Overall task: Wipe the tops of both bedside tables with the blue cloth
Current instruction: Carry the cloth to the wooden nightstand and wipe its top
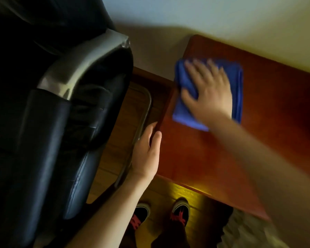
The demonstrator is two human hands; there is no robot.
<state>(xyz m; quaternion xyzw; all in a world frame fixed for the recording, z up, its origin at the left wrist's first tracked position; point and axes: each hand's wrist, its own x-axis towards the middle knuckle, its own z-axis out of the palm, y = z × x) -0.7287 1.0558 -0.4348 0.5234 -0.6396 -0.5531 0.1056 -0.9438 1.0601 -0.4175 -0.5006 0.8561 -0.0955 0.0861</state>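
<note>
A reddish-brown wooden bedside table point(258, 108) fills the right half of the view, set against a pale wall. A folded blue cloth point(184, 111) lies flat on its top near the left edge. My right hand point(208, 90) presses down on the cloth with fingers spread, and is blurred. My left hand point(148, 153) grips the table's left edge, thumb on the top and fingers over the side.
A black leather armchair point(48, 133) with a grey metal armrest point(82, 63) stands close to the table's left side. My two feet in dark shoes point(161, 213) stand on the wooden floor point(111, 158). Pale fabric point(240, 233) shows at the bottom right.
</note>
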